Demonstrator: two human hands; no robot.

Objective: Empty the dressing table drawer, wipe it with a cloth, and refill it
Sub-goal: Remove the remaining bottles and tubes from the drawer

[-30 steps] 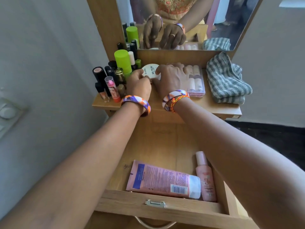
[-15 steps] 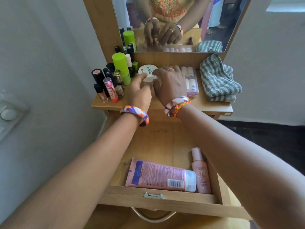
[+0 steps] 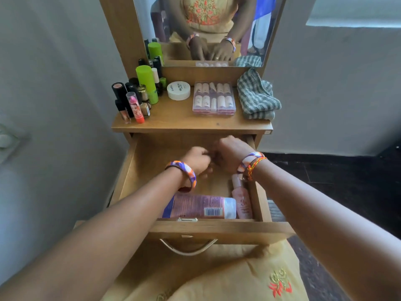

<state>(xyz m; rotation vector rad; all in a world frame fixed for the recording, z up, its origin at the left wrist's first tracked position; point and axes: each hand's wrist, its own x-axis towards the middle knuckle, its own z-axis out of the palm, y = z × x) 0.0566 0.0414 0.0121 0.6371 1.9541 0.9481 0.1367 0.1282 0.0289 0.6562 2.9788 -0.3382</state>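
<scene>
Drawer (image 3: 138, 170) — both hands have dropped from the surface (image 3: 173, 118) into it, grips unclear; emptying continues, tube (image 3: 195, 206) remains.

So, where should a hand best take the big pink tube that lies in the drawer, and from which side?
Grip the pink tube around its middle, coming from above. It lies flat along the drawer front, its white cap beside the pink bottle, so the ends and near side are boxed in; only the top is free.

The wooden drawer (image 3: 138, 168) stands pulled open, a pink tube (image 3: 201, 206) lying flat along its front beside a pink bottle (image 3: 242, 200) (right side); the checked cloth (image 3: 256, 96) sits bunched on top.
</scene>
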